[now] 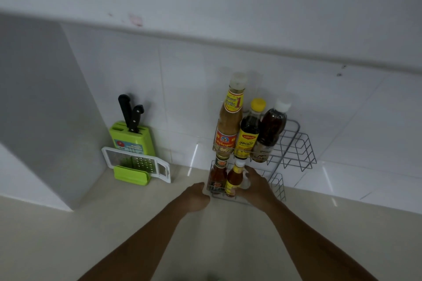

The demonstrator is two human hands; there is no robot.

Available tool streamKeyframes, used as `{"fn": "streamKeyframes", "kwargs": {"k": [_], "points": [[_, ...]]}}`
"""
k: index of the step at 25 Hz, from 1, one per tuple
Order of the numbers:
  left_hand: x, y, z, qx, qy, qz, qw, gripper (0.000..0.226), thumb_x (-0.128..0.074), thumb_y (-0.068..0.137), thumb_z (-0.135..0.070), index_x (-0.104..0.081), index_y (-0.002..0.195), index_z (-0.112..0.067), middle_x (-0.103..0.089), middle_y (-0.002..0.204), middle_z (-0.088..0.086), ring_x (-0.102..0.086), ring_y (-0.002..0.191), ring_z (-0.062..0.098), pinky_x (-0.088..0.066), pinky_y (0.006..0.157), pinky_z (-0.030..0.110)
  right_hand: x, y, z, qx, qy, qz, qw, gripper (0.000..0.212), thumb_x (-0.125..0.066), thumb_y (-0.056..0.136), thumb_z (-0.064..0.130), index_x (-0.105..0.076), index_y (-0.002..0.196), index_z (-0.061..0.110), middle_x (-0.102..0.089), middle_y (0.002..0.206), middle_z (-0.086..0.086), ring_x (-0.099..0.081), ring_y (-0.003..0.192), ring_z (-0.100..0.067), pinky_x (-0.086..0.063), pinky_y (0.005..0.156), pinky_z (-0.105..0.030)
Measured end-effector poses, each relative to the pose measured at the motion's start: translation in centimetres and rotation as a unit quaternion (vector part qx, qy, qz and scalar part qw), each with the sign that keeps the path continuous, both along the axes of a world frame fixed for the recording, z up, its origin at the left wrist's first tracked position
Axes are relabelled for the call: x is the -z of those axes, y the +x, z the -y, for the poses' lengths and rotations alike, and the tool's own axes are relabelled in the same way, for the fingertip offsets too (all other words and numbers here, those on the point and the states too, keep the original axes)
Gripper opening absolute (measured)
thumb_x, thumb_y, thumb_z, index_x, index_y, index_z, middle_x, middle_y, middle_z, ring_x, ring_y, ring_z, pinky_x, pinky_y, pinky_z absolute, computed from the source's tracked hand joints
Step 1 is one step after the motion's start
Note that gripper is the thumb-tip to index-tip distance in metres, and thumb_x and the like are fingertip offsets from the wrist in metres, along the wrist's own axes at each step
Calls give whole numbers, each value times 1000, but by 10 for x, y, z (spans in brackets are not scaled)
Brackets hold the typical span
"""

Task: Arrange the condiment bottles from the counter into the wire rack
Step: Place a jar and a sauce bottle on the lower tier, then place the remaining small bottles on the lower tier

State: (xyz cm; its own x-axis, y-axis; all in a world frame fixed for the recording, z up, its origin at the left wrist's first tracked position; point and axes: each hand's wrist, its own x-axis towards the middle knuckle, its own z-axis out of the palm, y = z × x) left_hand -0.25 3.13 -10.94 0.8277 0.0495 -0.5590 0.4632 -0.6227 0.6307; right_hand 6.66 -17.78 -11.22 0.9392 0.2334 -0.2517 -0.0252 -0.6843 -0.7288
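Note:
A grey two-tier wire rack [294,143] stands on the counter against the tiled wall. Its upper tier holds a tall orange sauce bottle [229,121], a dark bottle with a yellow cap [250,130] and a dark bottle with a white cap [272,128]. In the lower tier stand a red sauce bottle [218,175] and a small orange bottle with a yellow label [234,179]. My right hand [257,187] is wrapped around the small orange bottle from the right. My left hand [196,195] has curled fingers on the rack's lower left corner, with the fingertips hidden.
A green knife block [134,139] with two black-handled knives stands at the wall on the left, with a white grater [137,163] leaning in front of it. A white box-like wall corner [45,109] juts out at far left. The beige counter [114,235] spreads below.

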Motion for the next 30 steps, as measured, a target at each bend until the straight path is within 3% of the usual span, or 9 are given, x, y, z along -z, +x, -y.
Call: {"fn": "streamKeyframes", "kwargs": {"k": [6, 9, 12, 15, 17, 19, 21, 26, 30], "points": [[-63, -27, 7, 84, 60, 58, 993, 54, -46, 96, -15, -39, 149, -17, -40, 155, 8, -43, 138, 24, -36, 110, 27, 17, -82, 19, 37, -25, 189, 981, 47, -62, 87, 6, -56, 133, 16, -55, 131, -7, -46, 126, -19, -40, 108, -28], [-94, -54, 24, 152, 93, 84, 980, 52, -42, 97, -10, -39, 149, -17, -42, 153, 12, -45, 136, 27, -38, 108, 30, 30, -130, 24, -87, -63, 89, 990, 43, -59, 83, 10, -62, 123, 26, -58, 119, 3, -53, 111, -10, -51, 100, -33], [-105, -86, 38, 231, 111, 42, 966, 63, -46, 93, -3, -32, 152, -22, -40, 155, 9, -43, 138, 25, -40, 106, 31, 45, -175, 20, -257, -129, -53, 956, 58, -66, 80, 22, -52, 136, 31, -48, 133, 5, -49, 121, -16, -47, 103, -37], [-98, -126, 55, 309, 151, 7, 939, 79, -58, 89, -4, -21, 155, -26, -35, 156, 7, -46, 133, 26, -43, 91, 28, 69, -209, 14, -300, -226, -24, 926, 59, -64, 83, 16, -48, 139, 26, -42, 139, 1, -45, 126, -23, -46, 101, -39], [-83, -158, 66, 314, 158, 12, 936, 92, -67, 86, -10, -11, 157, -26, -26, 160, 7, -38, 140, 26, -40, 98, 27, 82, -224, 16, -271, -228, 32, 935, 46, -57, 89, 11, -54, 133, 23, -46, 134, 0, -48, 122, -24, -47, 97, -37], [-55, -189, 72, 233, 113, 35, 965, 102, -69, 84, -7, -1, 158, -25, -9, 166, 4, -17, 151, 22, -28, 118, 31, 91, -231, 25, -245, -205, 49, 946, 38, -52, 91, 10, -60, 127, 22, -51, 129, -2, -52, 120, -24, -46, 96, -32], [-18, -215, 75, 96, 33, 114, 988, 104, -69, 81, -5, -2, 157, -26, -6, 166, 1, -10, 153, 17, -20, 122, 28, 93, -234, 35, -211, -176, 31, 961, 37, -53, 92, 10, -63, 125, 22, -53, 125, -2, -55, 117, -23, -44, 94, -25], [43, -251, 88, -190, -94, 200, 957, 80, -66, 82, 10, -29, 147, -16, -36, 143, -2, -38, 128, 9, -27, 91, -7, 80, -229, 50, -128, -88, 1, 988, 46, -61, 79, 15, -58, 122, 29, -55, 119, 0, -58, 107, -19, -51, 88, -27], [65, -251, 81, -171, -51, 252, 951, 42, -70, 86, -4, -51, 106, -36, -62, 105, -3, -57, 101, -6, -42, 84, 13, 47, -218, 46, -84, 11, 16, 996, 42, -76, 73, 11, -62, 110, 26, -65, 104, 0, -58, 75, -3, -46, 65, -11]]}}
